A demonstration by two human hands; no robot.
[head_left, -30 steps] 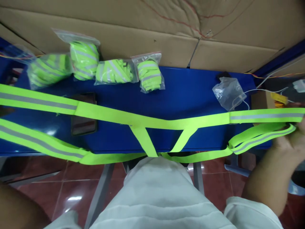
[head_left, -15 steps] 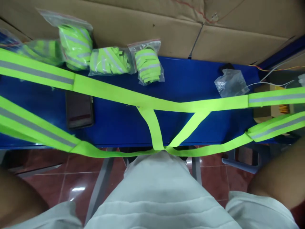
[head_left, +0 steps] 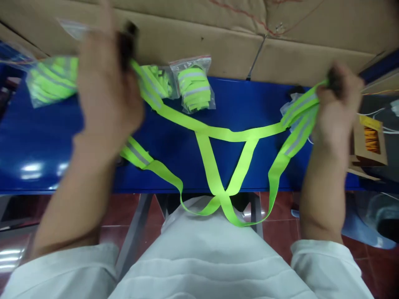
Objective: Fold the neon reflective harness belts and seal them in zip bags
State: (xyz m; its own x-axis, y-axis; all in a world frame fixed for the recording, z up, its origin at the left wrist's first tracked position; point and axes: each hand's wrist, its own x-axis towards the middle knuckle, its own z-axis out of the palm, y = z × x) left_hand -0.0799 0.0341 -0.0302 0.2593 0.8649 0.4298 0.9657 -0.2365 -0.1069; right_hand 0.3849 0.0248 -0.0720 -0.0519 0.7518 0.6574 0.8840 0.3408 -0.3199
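A neon yellow-green reflective strap vest [head_left: 218, 135] with grey stripes hangs slack between my two hands above the blue table [head_left: 46, 158]. My left hand [head_left: 107, 89] is closed on the vest's left end, raised over the table's back left. On the right, my right hand [head_left: 338, 104] is closed on the other end, where the straps bunch together. Two crossing straps sag over the table's front edge onto my lap.
Clear bags of folded yellow-green vests [head_left: 193, 87] lie along the table's back, against brown cardboard boxes [head_left: 218, 37]. An empty clear bag [head_left: 288, 108] sits partly behind the right straps. A small open carton [head_left: 369, 143] with orange items stands at the right. Red floor tiles show below.
Both hands have come inward into view from the frame edges, gathering the vest's ends. The straps, earlier stretched taut across the table, now sag in the middle.
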